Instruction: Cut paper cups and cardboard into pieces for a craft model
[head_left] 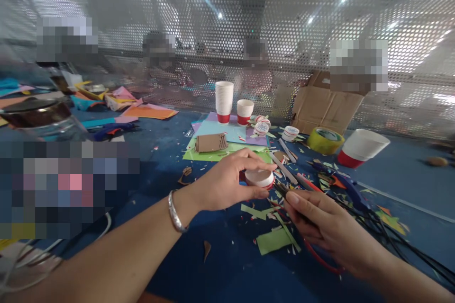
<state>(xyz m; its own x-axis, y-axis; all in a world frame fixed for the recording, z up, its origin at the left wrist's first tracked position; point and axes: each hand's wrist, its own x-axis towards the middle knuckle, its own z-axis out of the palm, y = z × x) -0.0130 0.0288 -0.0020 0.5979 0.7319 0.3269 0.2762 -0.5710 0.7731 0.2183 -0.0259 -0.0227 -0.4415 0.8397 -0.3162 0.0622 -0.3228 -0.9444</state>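
Observation:
Between the thumb and fingers of my left hand is a cut-down paper cup, a shallow white ring with red on its lower edge, its opening tilted toward me. My right hand is closed round a pair of scissors. Their dark blades point at the cup's right side, and a red handle loop shows below the palm. Whether the blades touch the cup I cannot tell. Green paper strips lie below the cup.
Behind stand a stack of paper cups, a shorter cup and small decorated cup pieces. On the right are yellow tape, a tilted cup, a blue glue gun and black cables. Cardboard rests on coloured paper.

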